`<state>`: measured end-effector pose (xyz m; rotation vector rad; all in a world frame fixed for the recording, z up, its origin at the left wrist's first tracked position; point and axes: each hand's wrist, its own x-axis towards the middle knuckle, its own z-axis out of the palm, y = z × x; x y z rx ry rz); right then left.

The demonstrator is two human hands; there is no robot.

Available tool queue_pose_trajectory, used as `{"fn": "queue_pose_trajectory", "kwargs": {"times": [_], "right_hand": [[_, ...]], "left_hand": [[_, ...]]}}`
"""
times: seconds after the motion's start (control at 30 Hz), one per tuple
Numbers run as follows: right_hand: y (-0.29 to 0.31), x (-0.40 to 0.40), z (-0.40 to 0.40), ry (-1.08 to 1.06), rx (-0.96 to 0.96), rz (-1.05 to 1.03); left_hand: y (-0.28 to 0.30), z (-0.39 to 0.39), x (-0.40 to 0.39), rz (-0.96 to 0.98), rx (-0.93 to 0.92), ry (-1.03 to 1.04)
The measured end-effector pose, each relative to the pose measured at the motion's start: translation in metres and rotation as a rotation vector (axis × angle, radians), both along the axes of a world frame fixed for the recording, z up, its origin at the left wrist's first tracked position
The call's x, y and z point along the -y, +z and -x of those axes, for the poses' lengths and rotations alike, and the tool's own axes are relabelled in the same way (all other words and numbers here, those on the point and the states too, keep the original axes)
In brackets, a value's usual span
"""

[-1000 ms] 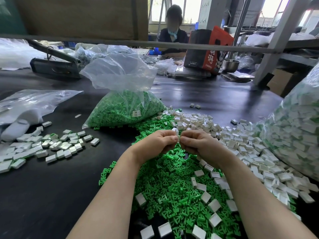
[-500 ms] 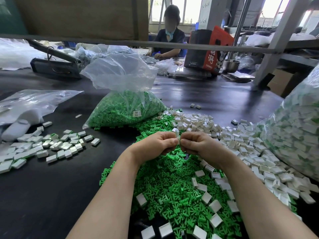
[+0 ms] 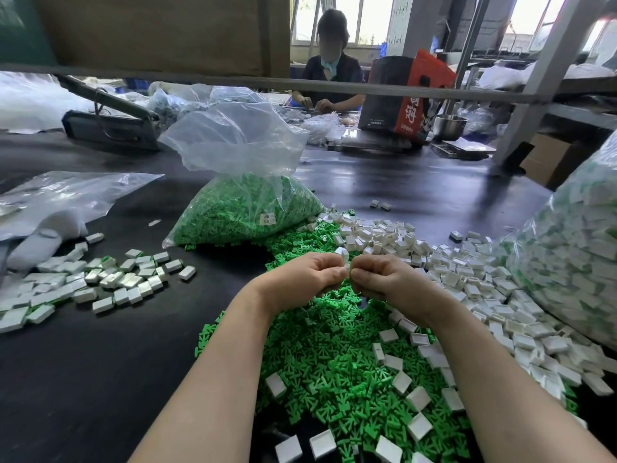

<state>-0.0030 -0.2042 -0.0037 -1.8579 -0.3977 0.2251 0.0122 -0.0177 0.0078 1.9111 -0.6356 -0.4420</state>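
Note:
My left hand (image 3: 302, 280) and my right hand (image 3: 387, 279) meet fingertip to fingertip above a heap of small green plastic pieces (image 3: 337, 359). Between the fingertips of both hands is pinched a small white piece (image 3: 348, 269); another white cap (image 3: 342, 253) sticks up above my left fingers. Whether a green piece is held too is hidden by the curled fingers. Loose white caps (image 3: 467, 285) lie spread to the right of my hands.
An open clear bag of green pieces (image 3: 243, 212) stands behind my hands. Several finished white-and-green parts (image 3: 100, 282) lie at the left near a flat plastic bag (image 3: 63, 198). A large full bag (image 3: 574, 255) fills the right. Another person (image 3: 329, 78) works across the black table (image 3: 83, 379).
Both hands have stayed together over the green heap, with only slight finger movement at the pinched piece. The person across the table has moved their hands forward.

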Motion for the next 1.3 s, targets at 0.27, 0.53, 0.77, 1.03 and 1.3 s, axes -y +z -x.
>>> {"fn": "queue_pose_trajectory", "kwargs": {"times": [0.27, 0.53, 0.77, 1.03, 1.3], "right_hand": [[0.000, 0.003, 0.000, 0.047, -0.006, 0.020], [-0.002, 0.001, 0.000, 0.041, 0.001, -0.090], [0.001, 0.001, 0.001, 0.073, 0.009, -0.088], [0.002, -0.003, 0.002, -0.017, -0.033, -0.170], [0.000, -0.002, -0.005, 0.010, -0.191, -0.370]], "left_hand": [[0.000, -0.001, -0.001, -0.008, -0.051, -0.009], [0.003, 0.002, 0.001, 0.054, -0.056, 0.013], [0.007, 0.005, -0.003, 0.092, -0.041, 0.009], [0.009, 0.001, -0.004, 0.152, 0.004, 0.043], [0.006, -0.001, 0.004, 0.379, 0.011, 0.163]]}}
